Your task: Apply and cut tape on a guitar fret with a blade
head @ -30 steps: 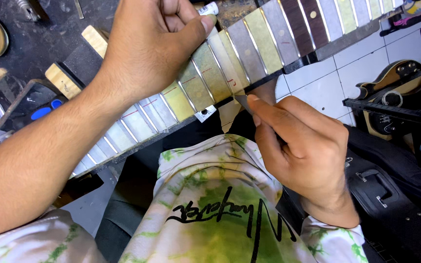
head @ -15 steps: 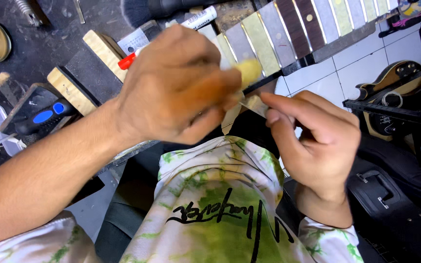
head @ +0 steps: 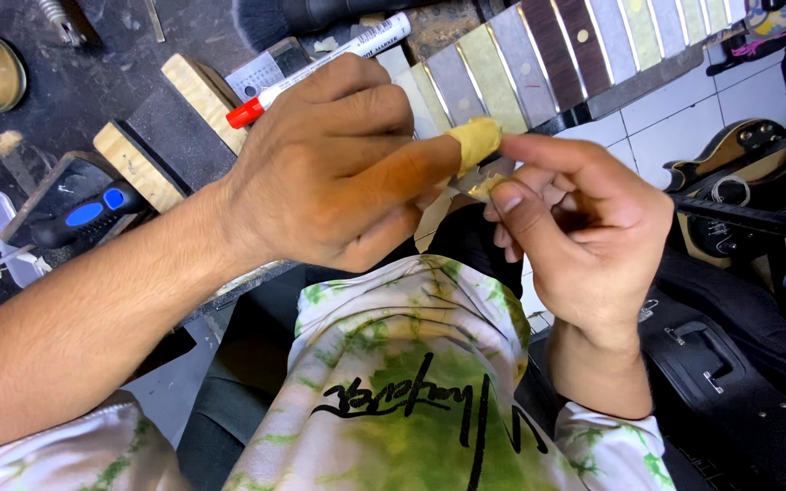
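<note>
Fingers [head: 502, 195] of both hands now meet, off the fretboard [head: 539, 64].

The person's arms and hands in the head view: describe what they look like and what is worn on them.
Both forearms are bare, with short sleeves in white and green tie-dye. The left hand has yellowish tape wrapped round one fingertip. The right hand shows no tape, glove or ring. No watch or bracelet shows on either wrist.
</note>
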